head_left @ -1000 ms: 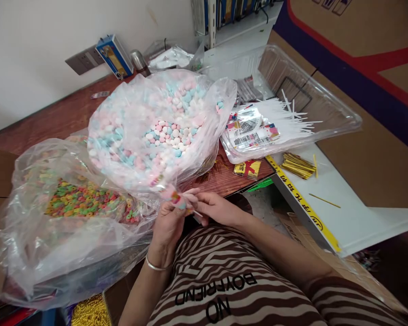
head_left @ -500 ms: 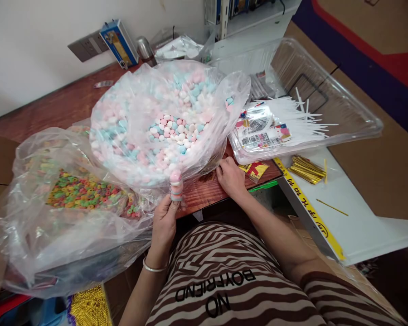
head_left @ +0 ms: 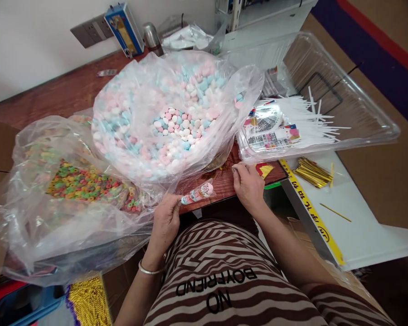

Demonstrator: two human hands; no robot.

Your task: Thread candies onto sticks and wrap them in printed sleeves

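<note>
At the desk's near edge, my left hand (head_left: 165,216) pinches a small clear packet (head_left: 197,193) of pink, white and blue candies, lying nearly level, pointing right. My right hand (head_left: 248,183) rests curled on the reddish wooden desk (head_left: 64,97) beside it, fingertips pinched; whether on anything I cannot tell. Behind sit a big candy bag (head_left: 170,117), a cereal-ring bag (head_left: 71,190) and a clear tray (head_left: 370,131) of white sticks, below a white wall.
</note>
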